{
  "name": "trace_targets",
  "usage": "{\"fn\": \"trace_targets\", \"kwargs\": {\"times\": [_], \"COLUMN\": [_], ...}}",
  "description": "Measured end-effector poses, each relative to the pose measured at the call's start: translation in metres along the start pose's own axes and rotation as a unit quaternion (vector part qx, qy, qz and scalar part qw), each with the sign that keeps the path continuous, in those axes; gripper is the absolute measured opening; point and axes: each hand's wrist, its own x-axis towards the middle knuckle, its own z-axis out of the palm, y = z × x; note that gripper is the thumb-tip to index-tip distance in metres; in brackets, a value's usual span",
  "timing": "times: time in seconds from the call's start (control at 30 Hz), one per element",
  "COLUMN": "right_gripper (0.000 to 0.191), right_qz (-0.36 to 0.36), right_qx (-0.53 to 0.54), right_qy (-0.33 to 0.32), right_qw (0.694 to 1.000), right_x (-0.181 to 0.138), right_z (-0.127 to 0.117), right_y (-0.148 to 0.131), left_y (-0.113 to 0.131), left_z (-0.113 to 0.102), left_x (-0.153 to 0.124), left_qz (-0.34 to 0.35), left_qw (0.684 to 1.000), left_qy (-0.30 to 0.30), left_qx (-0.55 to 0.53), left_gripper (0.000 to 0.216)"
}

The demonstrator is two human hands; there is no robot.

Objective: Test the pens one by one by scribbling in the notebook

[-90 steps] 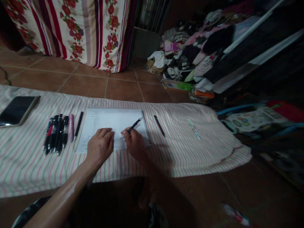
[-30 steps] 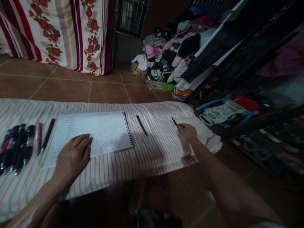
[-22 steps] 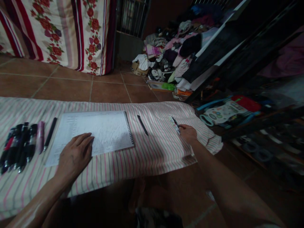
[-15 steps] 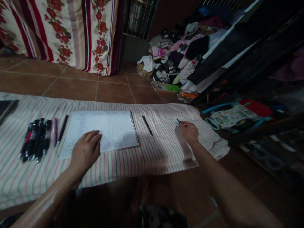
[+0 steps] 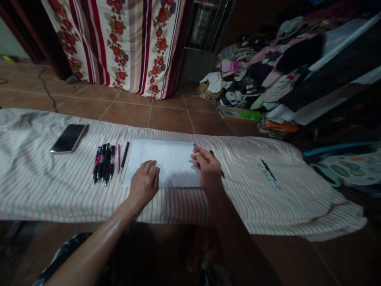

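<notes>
A spiral notebook (image 5: 174, 159) with a white written page lies on the striped cloth. My left hand (image 5: 144, 180) rests on its lower left part, fingers stretched out and holding nothing. Over the right, spiral-bound edge is my right hand (image 5: 208, 163), with thumb and fingers drawn together; what lies between them, if anything, is hidden. A black pen (image 5: 222, 174) shows partly from behind that hand. Farther right lies a slim white item with a dark pen-like piece (image 5: 268, 171) on it. Left of the notebook are a black pen (image 5: 125, 156) and a pink pen (image 5: 117, 157).
Several dark pens (image 5: 104, 163) lie side by side at the left, and a phone (image 5: 69, 138) beyond them. The striped cloth (image 5: 247, 198) covers a long low surface. Behind it are tiled floor, a flowered curtain (image 5: 137, 47) and a heap of clothes (image 5: 258, 67).
My right hand has let go of the dark pen-like piece at the right and moved left to the notebook's spiral edge. My left hand stays on the page. The view has swung left.
</notes>
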Motion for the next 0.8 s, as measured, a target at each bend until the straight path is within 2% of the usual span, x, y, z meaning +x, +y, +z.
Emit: {"fn": "trace_targets", "kwargs": {"times": [0.13, 0.27, 0.4, 0.67, 0.8], "right_gripper": [0.035, 0.036, 0.036, 0.034, 0.034], "right_qz": [0.01, -0.017, -0.013, -0.016, -0.007], "right_qx": [-0.043, -0.071, -0.088, -0.095, -0.115], "right_qy": [-0.072, -0.113, -0.141, -0.187, -0.205], "right_qw": [0.996, 0.991, 0.986, 0.978, 0.972], "right_x": [-0.022, -0.029, -0.035, -0.052, -0.052], "right_z": [0.024, 0.034, 0.042, 0.056, 0.053], "right_y": [0.003, 0.012, 0.02, 0.033, 0.036], "left_y": [-0.007, -0.017, -0.031, -0.084, -0.106], "left_z": [-0.008, -0.019, -0.032, -0.061, -0.07], "left_x": [-0.001, -0.003, -0.005, -0.021, -0.036], "left_qz": [-0.018, -0.036, -0.058, -0.168, -0.175], "left_qw": [1.0, 0.998, 0.995, 0.967, 0.962], "left_qy": [0.014, 0.028, 0.045, 0.139, 0.158], "left_qx": [0.015, 0.036, 0.066, 0.128, 0.137], "left_gripper": [0.024, 0.023, 0.023, 0.021, 0.02]}}
